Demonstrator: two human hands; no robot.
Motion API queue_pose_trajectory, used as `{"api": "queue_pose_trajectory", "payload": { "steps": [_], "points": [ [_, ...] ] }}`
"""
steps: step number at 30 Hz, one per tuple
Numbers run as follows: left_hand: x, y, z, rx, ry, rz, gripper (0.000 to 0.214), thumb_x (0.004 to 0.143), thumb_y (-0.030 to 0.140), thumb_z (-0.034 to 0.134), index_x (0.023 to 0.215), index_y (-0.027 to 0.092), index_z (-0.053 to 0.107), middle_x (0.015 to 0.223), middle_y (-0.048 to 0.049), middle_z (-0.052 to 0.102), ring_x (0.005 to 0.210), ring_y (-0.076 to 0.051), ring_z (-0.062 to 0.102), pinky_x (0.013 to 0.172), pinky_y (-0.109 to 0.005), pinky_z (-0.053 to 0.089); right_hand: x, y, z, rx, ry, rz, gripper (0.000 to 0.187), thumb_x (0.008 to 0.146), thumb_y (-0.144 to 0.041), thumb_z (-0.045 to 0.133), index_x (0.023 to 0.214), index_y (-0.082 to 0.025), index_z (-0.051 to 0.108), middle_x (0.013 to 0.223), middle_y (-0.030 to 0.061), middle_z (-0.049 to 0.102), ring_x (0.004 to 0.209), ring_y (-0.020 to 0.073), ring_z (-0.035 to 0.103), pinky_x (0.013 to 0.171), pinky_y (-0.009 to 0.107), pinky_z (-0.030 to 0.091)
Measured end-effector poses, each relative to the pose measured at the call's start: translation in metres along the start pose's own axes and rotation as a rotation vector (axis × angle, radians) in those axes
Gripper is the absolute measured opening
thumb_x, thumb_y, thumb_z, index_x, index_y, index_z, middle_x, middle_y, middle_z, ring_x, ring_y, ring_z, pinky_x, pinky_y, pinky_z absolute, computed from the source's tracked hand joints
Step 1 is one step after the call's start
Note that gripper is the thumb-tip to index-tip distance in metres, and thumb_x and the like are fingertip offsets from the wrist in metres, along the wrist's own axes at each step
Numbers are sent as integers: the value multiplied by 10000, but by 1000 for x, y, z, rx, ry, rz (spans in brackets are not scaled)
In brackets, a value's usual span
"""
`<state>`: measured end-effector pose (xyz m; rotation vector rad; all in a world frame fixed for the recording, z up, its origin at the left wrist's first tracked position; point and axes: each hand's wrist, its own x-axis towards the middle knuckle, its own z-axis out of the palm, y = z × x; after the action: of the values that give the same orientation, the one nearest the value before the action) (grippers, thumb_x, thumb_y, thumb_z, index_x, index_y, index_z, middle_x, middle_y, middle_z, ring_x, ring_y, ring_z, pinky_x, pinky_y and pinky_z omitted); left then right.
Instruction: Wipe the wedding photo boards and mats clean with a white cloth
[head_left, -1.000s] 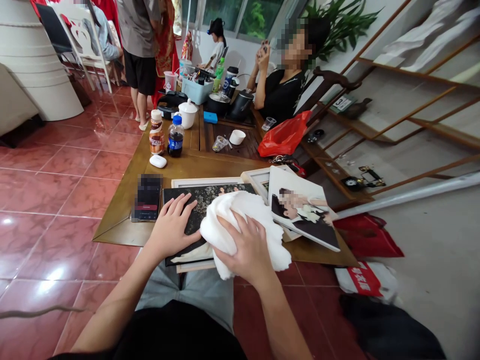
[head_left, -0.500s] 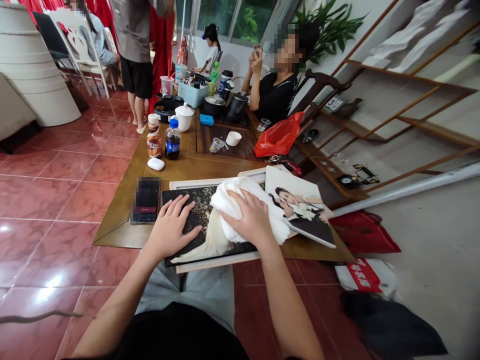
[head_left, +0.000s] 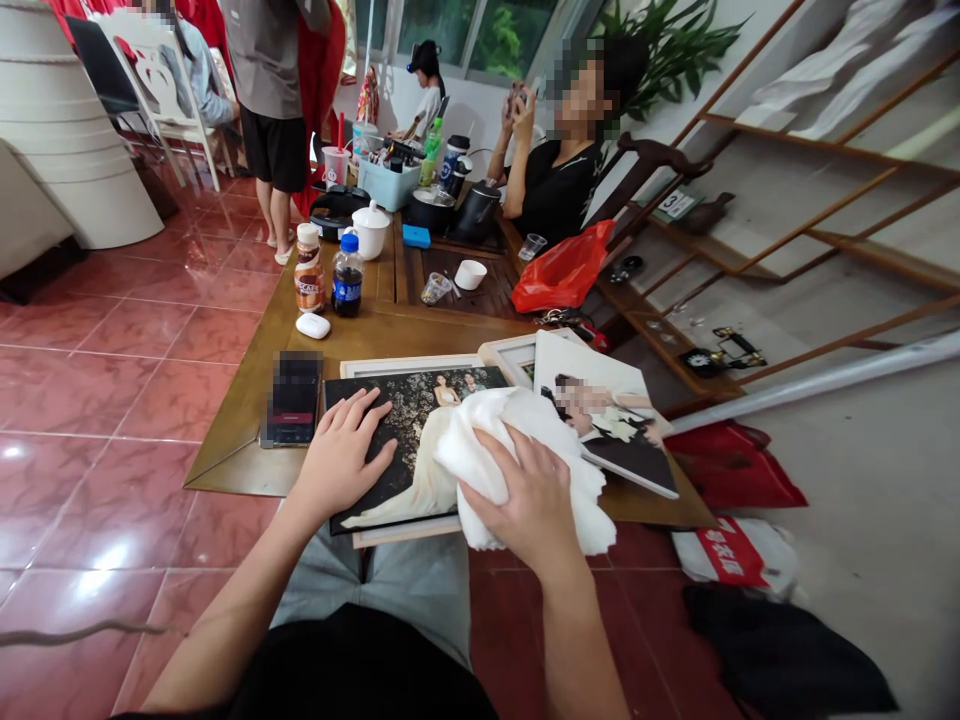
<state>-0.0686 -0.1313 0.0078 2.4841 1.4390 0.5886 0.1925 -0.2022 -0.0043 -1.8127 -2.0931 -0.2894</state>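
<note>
A wedding photo panel [head_left: 405,420] with a dark background and a long pale gown lies flat on top of a light wooden frame [head_left: 409,532]. My left hand [head_left: 346,450] rests on the panel's left part, fingers spread. My right hand [head_left: 525,490] grips a bunched white towel [head_left: 487,430] against the panel's right side, and the towel hangs past the near edge. The cloth hides the panel's right end. Just right of it, a second photo panel [head_left: 637,440] lies tilted on the wooden table [head_left: 247,430].
Left on the table are a phone [head_left: 292,398], a white earbud case [head_left: 313,325], a brown-labelled bottle [head_left: 308,268] and a cola bottle [head_left: 347,278]. Farther back sit a white lidded cup [head_left: 370,230] and a red plastic bag [head_left: 566,268]. A seated person [head_left: 562,180] holds something up.
My right hand has moved right and toward me with the towel, uncovering two figures at the panel's top. My left hand has stayed in place.
</note>
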Motion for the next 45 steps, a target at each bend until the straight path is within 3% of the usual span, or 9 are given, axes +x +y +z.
{"api": "queue_pose_trajectory", "payload": {
  "steps": [4,16,20,29,36,45],
  "points": [
    [0,-2,0,2,-21,16,487,1032,415,464,1469,214,546,1617,-106,468,1525,-292,393,1260,-524,321,12,2,-1,7,-51,18,546,915,-522,587,1406,-282,599,1451,124,570,1256,366,540,1036,533,402],
    [1,-3,-1,9,-32,15,488,1032,417,458,1471,218,540,1625,-99,459,1531,-289,379,1252,-522,325,73,4,16,-12,-35,74,556,938,-583,569,1414,-297,594,1447,117,586,1233,353,542,1027,518,406],
    [0,-1,-1,3,-13,10,483,1021,409,477,1464,226,541,1616,-96,470,1521,-287,396,1248,-514,338,61,0,14,-25,-12,53,552,946,-542,570,1430,-276,588,1473,123,566,1262,350,529,1050,509,396],
    [0,-1,-1,-1,-22,8,492,1026,408,462,1471,210,533,1622,-106,459,1524,-274,393,1267,-510,309,6,-19,-3,21,-22,-29,565,915,-484,581,1434,-261,566,1475,141,549,1274,376,516,1092,567,357],
    [-3,6,-1,36,17,-112,464,991,442,529,1445,352,555,1638,-46,443,1547,-361,314,1214,-790,80,4,-18,-2,26,-8,-27,567,891,-487,598,1422,-289,568,1449,124,566,1244,370,525,1080,553,361],
    [3,3,-8,62,-9,-89,475,973,468,544,1443,397,561,1616,-29,471,1520,-383,344,1168,-844,95,3,-28,-6,14,-6,1,563,893,-471,602,1421,-277,582,1444,136,569,1240,377,518,1077,562,360]
  ]
}}
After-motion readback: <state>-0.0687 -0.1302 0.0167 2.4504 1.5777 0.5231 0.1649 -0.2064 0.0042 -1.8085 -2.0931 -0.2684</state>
